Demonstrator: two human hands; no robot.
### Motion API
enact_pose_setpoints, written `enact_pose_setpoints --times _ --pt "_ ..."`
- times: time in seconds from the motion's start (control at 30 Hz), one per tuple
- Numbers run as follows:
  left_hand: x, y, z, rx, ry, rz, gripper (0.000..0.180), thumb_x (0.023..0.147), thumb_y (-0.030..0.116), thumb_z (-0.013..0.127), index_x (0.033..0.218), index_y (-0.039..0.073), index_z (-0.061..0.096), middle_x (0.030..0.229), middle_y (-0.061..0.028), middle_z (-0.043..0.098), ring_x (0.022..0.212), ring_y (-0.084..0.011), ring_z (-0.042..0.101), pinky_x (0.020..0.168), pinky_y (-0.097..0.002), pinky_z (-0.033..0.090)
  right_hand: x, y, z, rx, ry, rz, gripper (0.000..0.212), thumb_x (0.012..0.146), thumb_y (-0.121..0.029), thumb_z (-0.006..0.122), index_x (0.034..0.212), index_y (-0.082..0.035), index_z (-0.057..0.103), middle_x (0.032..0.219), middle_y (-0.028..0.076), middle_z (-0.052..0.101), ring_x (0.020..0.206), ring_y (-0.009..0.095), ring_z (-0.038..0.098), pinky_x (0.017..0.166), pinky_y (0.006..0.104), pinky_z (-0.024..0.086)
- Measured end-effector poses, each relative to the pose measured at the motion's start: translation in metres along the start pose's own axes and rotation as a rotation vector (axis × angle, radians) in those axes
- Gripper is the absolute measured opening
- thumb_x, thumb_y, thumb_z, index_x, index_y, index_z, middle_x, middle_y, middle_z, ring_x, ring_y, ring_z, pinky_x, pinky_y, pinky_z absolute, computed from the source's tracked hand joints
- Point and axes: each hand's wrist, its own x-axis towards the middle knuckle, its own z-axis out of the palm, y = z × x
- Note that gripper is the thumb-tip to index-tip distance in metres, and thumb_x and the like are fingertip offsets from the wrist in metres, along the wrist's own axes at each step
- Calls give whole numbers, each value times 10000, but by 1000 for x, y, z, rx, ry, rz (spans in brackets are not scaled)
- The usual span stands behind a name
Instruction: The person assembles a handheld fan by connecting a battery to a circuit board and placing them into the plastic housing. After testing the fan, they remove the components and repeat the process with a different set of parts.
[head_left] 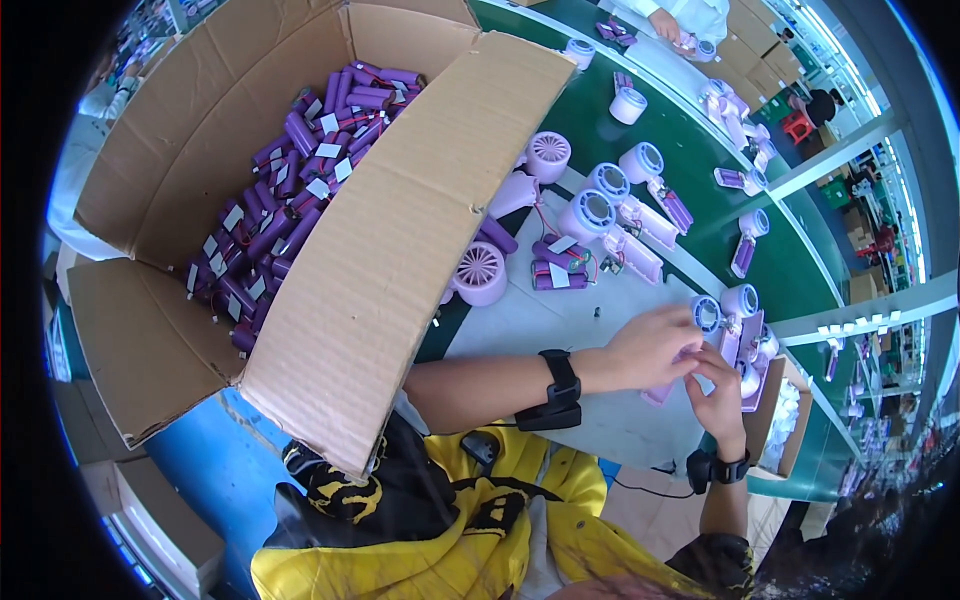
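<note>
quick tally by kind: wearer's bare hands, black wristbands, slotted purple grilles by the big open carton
Bare hands, left hand and right hand: 2
Black wristbands, left wristband and right wristband: 2
Slotted purple grilles, upper grille and lower grille: 2
Total: 6

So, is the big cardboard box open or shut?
Open: the box has its flaps folded outward, and purple batteries show inside.

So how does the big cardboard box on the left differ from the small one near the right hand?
The large box looks far bigger than the small box. The large box holds a heap of purple cylinders; the small box holds white pieces. The large box has broad flaps spread outward; the small box shows none that wide. Both are brown cardboard and open-topped.
</note>
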Motion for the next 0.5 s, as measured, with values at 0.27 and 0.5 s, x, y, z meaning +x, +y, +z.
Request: enact_pose_setpoints --times 0.27,0.5 --pt "-9 -22 10 251 -135 -52 359 776 169 689 1117 101 601 1039 -163 586 1017 -391 519 908 -473 416 9 10 4 95 -15 -117 213 729 90 639 915 9 701 957 158 703 1053 345 653 879 378 520" --pt "-3 -34 -6 140 -310 -167 319 845 181 657 1135 67 590 1173 -163 588 1149 -336 513 973 -475 397 70 -78 -11 53 -3 -179 220 767 39 655 980 -12 684 964 148 690 833 316 675 749 359 534"
